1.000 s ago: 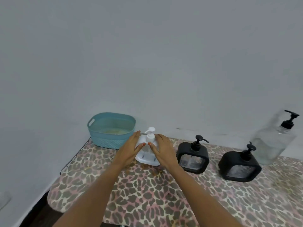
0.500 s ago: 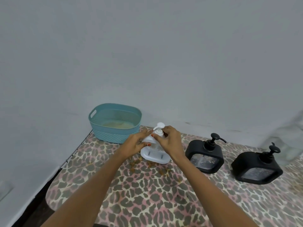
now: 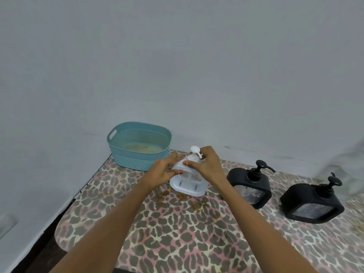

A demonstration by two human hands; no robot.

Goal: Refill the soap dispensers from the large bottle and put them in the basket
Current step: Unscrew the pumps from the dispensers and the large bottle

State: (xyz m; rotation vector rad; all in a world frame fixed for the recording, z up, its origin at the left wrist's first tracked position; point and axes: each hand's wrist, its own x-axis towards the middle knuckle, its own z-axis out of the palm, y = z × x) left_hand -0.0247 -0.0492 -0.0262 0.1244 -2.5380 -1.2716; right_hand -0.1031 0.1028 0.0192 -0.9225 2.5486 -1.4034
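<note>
My left hand (image 3: 164, 172) grips the white dispenser (image 3: 188, 183) body, right hand (image 3: 206, 164) pinching its pump (image 3: 195, 152), basket (image 3: 137, 146) just behind.

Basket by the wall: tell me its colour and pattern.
The basket is teal, with a perforated, woven-look wall. It shows best in the head view, the only one.

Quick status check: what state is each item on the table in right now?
white dispenser: on the cloth, pump fitted
left hand: grips its body
right hand: pinches its pump neck
basket: upright, no dispensers inside
left black dispenser: upright, pump on, untouched
right black dispenser: upright, pump on, untouched
</note>
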